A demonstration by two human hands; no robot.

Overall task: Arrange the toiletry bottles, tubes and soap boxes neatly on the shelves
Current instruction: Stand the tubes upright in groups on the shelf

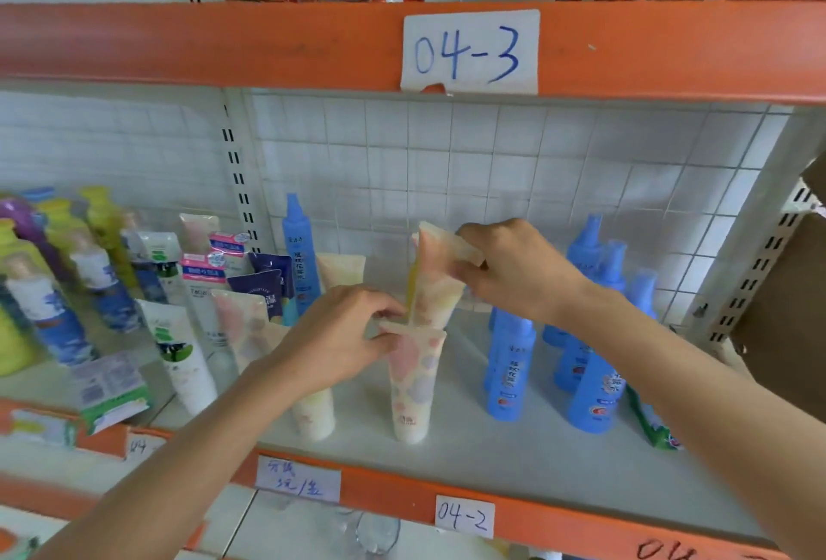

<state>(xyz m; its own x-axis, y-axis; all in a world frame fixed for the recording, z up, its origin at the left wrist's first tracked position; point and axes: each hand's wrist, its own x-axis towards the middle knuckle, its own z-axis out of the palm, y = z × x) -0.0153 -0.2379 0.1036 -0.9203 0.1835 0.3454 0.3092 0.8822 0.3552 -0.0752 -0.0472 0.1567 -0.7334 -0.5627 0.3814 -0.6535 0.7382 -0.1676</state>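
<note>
While your left hand (353, 336) pinches the flat crimped top of the front pastel tube (413, 385), which stands cap-down on the shelf (514, 461) near its front edge, your right hand (514, 269) grips the crimped end of a second pastel tube (436, 286) just behind it, tilted and seemingly lifted off the board. You should steady the front tube first, since it balances on a narrow cap and will likely tip if nudged. Bring the rear tube down until its cap sits flat, then square it directly behind the front one so the printed faces look outward. Keep your fingers high on the crimps; squeezing the soft bodies may dent them. Mind the blue spray bottles (509, 362) just beside your right wrist, because a wide elbow swing could topple them. Another pastel tube (313, 412) stands close under your left forearm, so draw that arm back gently. Release one hand at a time, checking each tube stands alone.
</note>
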